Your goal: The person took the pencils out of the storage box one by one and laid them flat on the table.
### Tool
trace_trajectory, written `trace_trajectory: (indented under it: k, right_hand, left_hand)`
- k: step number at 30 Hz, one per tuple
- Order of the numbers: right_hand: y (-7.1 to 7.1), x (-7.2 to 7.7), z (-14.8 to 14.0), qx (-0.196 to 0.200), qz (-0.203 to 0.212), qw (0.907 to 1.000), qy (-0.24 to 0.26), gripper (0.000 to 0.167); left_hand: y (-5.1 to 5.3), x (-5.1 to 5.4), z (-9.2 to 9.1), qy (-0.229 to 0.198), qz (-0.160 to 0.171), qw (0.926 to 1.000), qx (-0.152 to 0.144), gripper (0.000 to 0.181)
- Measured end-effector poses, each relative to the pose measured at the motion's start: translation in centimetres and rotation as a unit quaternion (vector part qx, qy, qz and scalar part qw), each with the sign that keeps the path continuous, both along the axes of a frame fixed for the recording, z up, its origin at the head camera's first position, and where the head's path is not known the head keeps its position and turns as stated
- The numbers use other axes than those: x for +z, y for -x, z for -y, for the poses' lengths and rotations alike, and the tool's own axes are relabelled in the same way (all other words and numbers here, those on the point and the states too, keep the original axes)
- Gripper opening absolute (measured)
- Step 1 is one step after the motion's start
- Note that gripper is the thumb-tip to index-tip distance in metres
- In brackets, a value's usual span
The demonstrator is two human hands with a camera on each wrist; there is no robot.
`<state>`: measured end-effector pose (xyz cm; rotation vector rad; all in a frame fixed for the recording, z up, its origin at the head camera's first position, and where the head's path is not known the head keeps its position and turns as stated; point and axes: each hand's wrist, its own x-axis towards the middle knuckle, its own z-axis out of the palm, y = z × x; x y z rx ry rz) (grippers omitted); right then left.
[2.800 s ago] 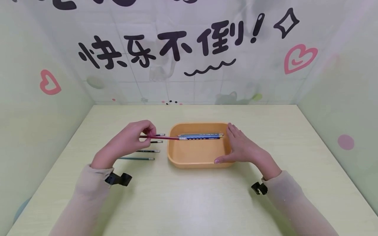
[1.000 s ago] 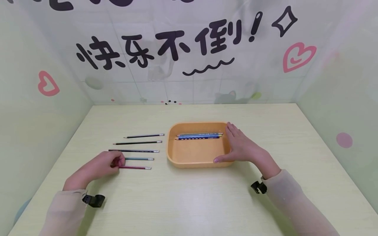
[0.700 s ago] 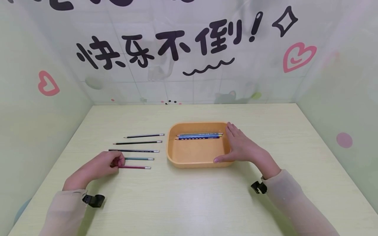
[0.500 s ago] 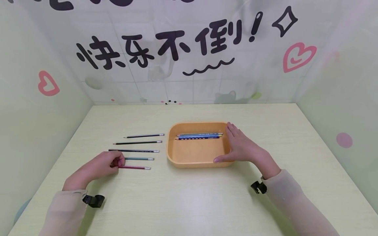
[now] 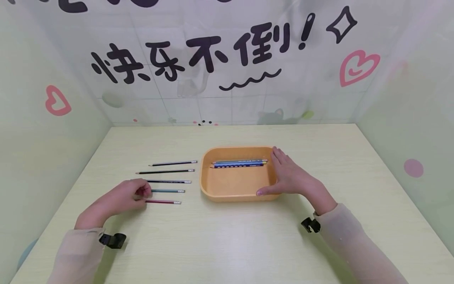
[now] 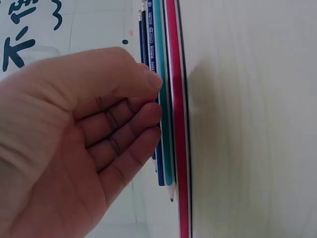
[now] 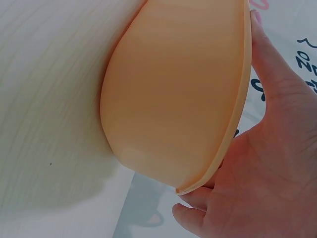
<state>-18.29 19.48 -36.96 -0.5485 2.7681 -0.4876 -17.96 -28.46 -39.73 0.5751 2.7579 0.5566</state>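
My left hand (image 5: 125,199) hovers just over the table with its fingers loosely curved. Below its fingertips lie a red pencil (image 5: 163,202) and a teal pencil (image 5: 168,191); in the left wrist view nothing sits between the thumb and fingers (image 6: 141,119). Three dark pencils (image 5: 164,171) lie beyond these, all roughly parallel with erasers to the right. My right hand (image 5: 292,173) grips the right end of an orange plastic tray (image 5: 241,198), thumb at the near rim and fingers along the far right corner. Blue pencils (image 5: 239,165) lie together inside the tray.
The pale wooden table (image 5: 227,244) is enclosed by printed curtain-like walls at the back and both sides. A black wrist mount (image 5: 112,240) is on the left sleeve and another (image 5: 311,225) on the right.
My left hand carried the red pencil from beside the tray to the near end of the row and let it go. Its fingers have since lifted slightly. The right hand stays put.
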Motion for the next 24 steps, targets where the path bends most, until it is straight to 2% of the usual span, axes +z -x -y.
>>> trace_trajectory:
  k: [10, 19, 24]
  right_hand:
    - [0.0, 0.0, 0.1, -0.003, 0.0, 1.0, -0.005, 0.134]
    - [0.1, 0.0, 0.1, -0.003, 0.0, 1.0, -0.009, 0.134]
    - [0.1, 0.2, 0.1, -0.003, -0.002, 1.0, -0.004, 0.133]
  left_hand:
    - [0.3, 1.0, -1.0, -0.01, -0.039, 0.999, -0.017, 0.017]
    - [0.6, 2.2, -2.3, -0.01, -0.049, 0.9987, -0.013, 0.021]
    - [0.9, 2.7, -3.1, 0.007, -0.064, 0.9979, -0.009, 0.021]
